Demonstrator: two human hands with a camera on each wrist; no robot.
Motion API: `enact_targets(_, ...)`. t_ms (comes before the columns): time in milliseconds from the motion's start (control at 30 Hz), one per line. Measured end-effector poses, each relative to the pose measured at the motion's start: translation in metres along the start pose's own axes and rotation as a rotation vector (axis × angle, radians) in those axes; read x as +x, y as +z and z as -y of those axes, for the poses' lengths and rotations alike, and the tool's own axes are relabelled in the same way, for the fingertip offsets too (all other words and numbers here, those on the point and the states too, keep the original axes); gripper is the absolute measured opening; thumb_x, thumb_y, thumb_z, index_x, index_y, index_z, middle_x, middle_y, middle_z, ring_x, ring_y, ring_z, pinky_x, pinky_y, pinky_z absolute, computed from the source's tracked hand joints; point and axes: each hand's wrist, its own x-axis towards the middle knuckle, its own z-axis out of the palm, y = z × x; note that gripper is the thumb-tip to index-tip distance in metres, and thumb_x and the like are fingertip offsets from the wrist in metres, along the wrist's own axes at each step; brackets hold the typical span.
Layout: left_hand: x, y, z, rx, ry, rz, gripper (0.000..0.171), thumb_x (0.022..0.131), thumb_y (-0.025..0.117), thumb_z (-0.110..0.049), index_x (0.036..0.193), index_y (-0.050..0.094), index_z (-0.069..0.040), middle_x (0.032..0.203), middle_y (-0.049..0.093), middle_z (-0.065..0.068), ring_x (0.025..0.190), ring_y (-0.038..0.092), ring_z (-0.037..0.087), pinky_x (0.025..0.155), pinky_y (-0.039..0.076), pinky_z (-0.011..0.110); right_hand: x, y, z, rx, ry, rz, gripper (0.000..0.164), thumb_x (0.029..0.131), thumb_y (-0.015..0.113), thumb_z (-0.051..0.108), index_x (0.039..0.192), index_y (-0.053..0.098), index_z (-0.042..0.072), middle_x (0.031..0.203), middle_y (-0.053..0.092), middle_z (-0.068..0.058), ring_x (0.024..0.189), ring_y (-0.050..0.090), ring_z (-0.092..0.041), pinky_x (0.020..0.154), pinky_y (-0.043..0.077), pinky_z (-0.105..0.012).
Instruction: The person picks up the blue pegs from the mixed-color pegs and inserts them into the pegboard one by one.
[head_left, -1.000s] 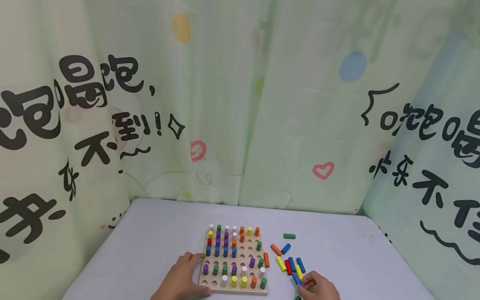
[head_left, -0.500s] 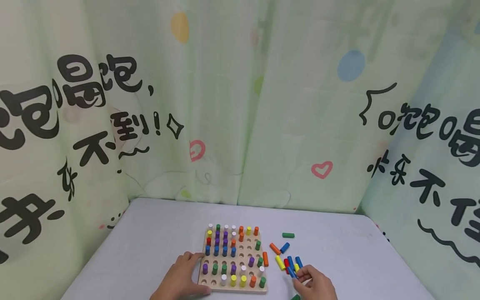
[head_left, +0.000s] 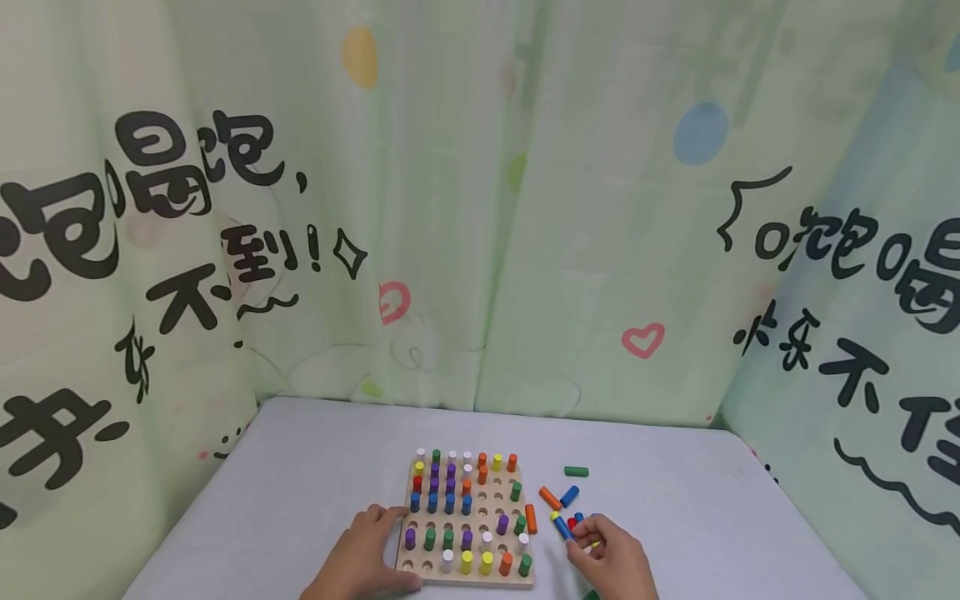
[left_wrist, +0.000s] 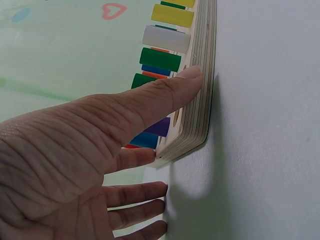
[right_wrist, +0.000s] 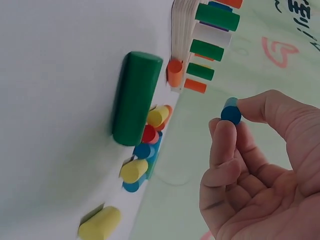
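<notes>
A wooden pegboard stands on the table with several rows of coloured pegs upright in its holes. My left hand is at its near left corner. The thumb rests on the front edge in the left wrist view, and the straight fingers lie by the left side. My right hand pinches a blue peg between thumb and fingertips, right of the board. In the head view, this peg overlaps a yellow peg. Other loose pegs are partly hidden behind the right hand.
Loose on the table lie an orange peg against the board's right side, another orange peg, a blue peg and a green peg. Another green peg lies nearest the right wrist camera. A printed curtain surrounds the table.
My right hand has lifted the blue peg from the loose pile and carried it left and slightly away from me, towards the board. The left hand has stayed at the board's corner.
</notes>
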Motion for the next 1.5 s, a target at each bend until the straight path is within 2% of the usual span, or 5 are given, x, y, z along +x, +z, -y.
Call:
enact_targets(367,-0.001,-0.002,0.0,0.002,0.022,-0.005,0.095,0.051,0.088,-0.056,0.128,0.056,-0.009,0.112,0.055,0.013,0.095,0.05,0.028,0.089,0.047,0.059,0.004,0.013,0.014,0.055,-0.021,0.008,0.015,0.079,0.075,0.01,0.088,0.064,0.008,0.073,0.059,0.002,0.066,0.048,-0.014,0.053,0.041,-0.02)
enact_targets(600,-0.001,-0.002,0.0,0.012,0.017,-0.007,0.094,0.051,0.088,-0.055,0.128,0.057,-0.009,0.112,0.055,0.013,0.097,0.051,0.029,0.089,0.047,0.06,0.008,0.018,0.026,0.063,-0.055,-0.013,0.014,0.078,0.074,0.012,0.088,0.064,0.01,0.075,0.061,0.004,0.065,0.045,-0.014,0.051,0.036,-0.02)
enact_targets(867,0.0,-0.001,0.0,0.008,0.024,-0.003,0.095,0.052,0.088,-0.055,0.128,0.056,-0.009,0.112,0.054,0.013,0.097,0.051,0.029,0.089,0.047,0.06,0.013,0.025,0.036,0.091,-0.093,0.009,0.014,0.079,0.074,0.013,0.089,0.064,0.01,0.078,0.061,0.004,0.066,0.051,-0.011,0.055,0.044,-0.019)
enact_targets(1267,0.001,-0.002,0.002,0.009,0.04,-0.005,0.095,0.052,0.087,-0.057,0.128,0.056,-0.009,0.112,0.054,0.013,0.095,0.05,0.028,0.088,0.047,0.06,0.018,0.039,0.047,0.11,-0.105,0.05,0.012,0.079,0.07,0.011,0.09,0.065,0.013,0.078,0.06,0.003,0.068,0.052,-0.013,0.056,0.045,-0.019)
enact_targets(1500,0.001,-0.003,0.001,0.004,0.047,0.004,0.095,0.052,0.088,-0.056,0.128,0.056,-0.008,0.112,0.054,0.013,0.096,0.05,0.029,0.088,0.047,0.06,0.02,0.043,0.048,0.113,-0.141,0.055,0.011,0.08,0.07,0.011,0.09,0.066,0.01,0.078,0.06,0.003,0.069,0.052,-0.012,0.056,0.045,-0.019)
